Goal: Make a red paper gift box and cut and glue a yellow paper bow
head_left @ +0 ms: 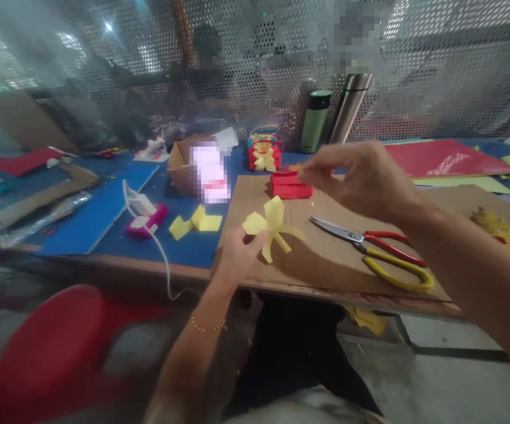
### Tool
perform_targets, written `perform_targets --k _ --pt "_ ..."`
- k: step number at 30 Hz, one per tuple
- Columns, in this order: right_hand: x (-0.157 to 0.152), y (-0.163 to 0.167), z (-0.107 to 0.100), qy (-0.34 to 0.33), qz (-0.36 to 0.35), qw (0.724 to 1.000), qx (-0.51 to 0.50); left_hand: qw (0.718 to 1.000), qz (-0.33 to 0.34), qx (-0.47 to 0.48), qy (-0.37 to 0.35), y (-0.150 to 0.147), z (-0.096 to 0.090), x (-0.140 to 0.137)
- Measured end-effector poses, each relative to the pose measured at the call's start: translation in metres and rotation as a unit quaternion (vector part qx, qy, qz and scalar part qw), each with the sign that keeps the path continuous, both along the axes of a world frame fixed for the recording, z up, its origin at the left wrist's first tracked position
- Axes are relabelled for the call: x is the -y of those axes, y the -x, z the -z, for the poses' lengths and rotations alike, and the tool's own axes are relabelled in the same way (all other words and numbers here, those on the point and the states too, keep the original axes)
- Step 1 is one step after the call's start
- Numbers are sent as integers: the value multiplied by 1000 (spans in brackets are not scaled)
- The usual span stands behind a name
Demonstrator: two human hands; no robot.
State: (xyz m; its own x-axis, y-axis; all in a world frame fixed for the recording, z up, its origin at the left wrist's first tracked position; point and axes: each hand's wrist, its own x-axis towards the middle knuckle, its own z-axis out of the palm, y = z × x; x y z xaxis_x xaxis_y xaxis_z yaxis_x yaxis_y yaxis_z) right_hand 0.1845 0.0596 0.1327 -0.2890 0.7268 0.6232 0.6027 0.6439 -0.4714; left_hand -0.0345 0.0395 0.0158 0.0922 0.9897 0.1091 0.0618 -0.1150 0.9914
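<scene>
My left hand (239, 253) pinches a yellow paper flower (274, 219) with several cut petals, holding it just over the cardboard sheet (325, 265). My right hand (356, 176) is raised over the board with thumb and fingertips pressed together; what they hold, if anything, is too small to make out. Close by its fingertips lies a folded red piece (288, 186). Scissors (361, 237) with one red and one yellow handle rest on the cardboard beneath my right forearm, blades slightly apart.
Folded yellow paper pieces (202, 221) lie left of the cardboard, near a purple power block (146, 222) with a white cable. Behind stand a small red bag (264, 154) with a yellow flower, a phone (211, 171) against a cardboard box, a green tumbler (315, 123) and a steel flask (351, 109).
</scene>
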Motion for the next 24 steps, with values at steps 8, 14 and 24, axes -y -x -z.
perform_targets --k 8,14,24 --pt "28 -43 50 199 -16 978 -68 998 29 -29 -54 -51 -52 1" --pt "16 -41 65 251 -36 941 -225 983 35 -163 -75 -82 -68 -3" --pt "34 -56 61 272 14 959 73 936 219 -264 -85 -80 -84 -20"
